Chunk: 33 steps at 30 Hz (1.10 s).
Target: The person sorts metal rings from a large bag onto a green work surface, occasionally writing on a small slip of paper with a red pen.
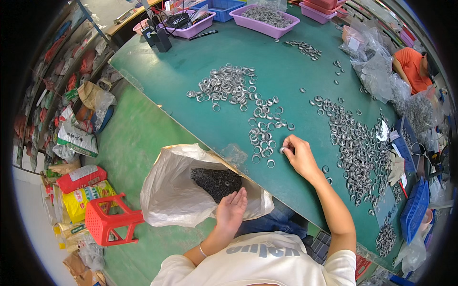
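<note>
The floor [126, 124] is green, and on it stands a red plastic stool [99, 223]. Along the left side there are well-filled shelves [96, 25].

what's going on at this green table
A person's right hand pinches a small metal ring at the edge of the green table. The left hand is open, palm up, at the mouth of a white sack holding dark material. More rings lie loose on the table, in a left cluster and a larger right one.
</note>
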{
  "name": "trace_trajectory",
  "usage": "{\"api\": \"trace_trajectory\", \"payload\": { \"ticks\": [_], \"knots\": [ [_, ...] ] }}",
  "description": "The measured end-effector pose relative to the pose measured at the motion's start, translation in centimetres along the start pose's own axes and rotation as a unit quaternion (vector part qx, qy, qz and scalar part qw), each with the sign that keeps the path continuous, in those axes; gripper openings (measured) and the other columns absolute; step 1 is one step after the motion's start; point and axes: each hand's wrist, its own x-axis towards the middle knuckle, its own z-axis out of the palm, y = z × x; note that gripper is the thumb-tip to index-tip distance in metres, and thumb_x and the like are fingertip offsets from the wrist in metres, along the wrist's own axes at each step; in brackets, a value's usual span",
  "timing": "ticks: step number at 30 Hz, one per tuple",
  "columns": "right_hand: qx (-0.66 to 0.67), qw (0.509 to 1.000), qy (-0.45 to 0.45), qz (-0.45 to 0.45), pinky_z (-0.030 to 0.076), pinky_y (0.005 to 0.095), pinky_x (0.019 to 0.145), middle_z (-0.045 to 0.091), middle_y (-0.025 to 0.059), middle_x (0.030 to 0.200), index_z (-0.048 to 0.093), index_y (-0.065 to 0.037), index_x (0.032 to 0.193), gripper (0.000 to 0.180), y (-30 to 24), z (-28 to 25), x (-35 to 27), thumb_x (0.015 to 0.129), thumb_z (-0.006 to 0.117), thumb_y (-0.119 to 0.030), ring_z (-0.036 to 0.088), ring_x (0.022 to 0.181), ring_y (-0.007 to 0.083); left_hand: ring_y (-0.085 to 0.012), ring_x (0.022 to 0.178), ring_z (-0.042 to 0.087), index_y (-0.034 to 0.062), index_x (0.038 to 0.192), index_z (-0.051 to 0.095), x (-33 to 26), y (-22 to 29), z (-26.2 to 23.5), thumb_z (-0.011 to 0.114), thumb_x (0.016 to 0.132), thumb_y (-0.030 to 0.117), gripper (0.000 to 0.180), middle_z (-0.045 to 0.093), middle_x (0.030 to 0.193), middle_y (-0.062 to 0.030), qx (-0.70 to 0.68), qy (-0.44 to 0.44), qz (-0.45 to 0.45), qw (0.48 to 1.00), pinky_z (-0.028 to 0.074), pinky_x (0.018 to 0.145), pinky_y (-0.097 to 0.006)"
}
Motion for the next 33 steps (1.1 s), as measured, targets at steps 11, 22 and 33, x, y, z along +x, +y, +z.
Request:
{"api": "trace_trajectory", "payload": {
  "ticks": [11, 22, 33],
  "knots": [
    [-0.042, 0.999, -0.004, -0.019, 0.049, 0.0406, 0.063, 0.061, 0.014, 0.078, 0.055, -0.002, 0.092, 0.021, -3.9, 1.9, -2.9, 0.076, 0.068, -0.003, 0.061, 0.07, 0.0327, -0.0205, 0.097, 0.057, 0.0005, 0.126, 0.05, -0.4, -0.8, 0.2, 0.052, 0.09, 0.006, 0.036, 0.059, 0.106, -0.0094, 0.164, -0.071, -0.005, 0.984, 0.049, 0.084, -0.032],
    [0.17, 0.937, -0.298, -0.063, 0.048, 0.0293, 0.063, 0.064, 0.0044, 0.082, 0.065, -0.003, 0.098, 0.027, -6.3, 0.4, -3.7, 0.075, 0.076, -0.012, 0.057, 0.07, 0.0119, -0.0193, 0.091, 0.059, -0.0015, 0.115, 0.053, -0.3, -0.1, 0.5, 0.054, 0.093, 0.012, 0.026, 0.059, 0.107, -0.0116, 0.118, -0.239, -0.162, 0.95, 0.05, 0.073, -0.028],
    [-0.219, 0.963, 0.142, -0.064, 0.047, 0.0411, 0.08, 0.056, 0.0136, 0.102, 0.06, 0.003, 0.09, 0.017, 2.1, 0.8, 3.0, 0.078, 0.069, -0.005, 0.055, 0.095, 0.0326, -0.0267, 0.104, 0.058, -0.0066, 0.131, 0.037, -0.6, -0.7, 0.8, 0.043, 0.095, 0.012, 0.04, 0.049, 0.128, -0.0236, 0.027, 0.01, -0.074, 0.997, 0.051, 0.085, -0.034]
  ]
}}
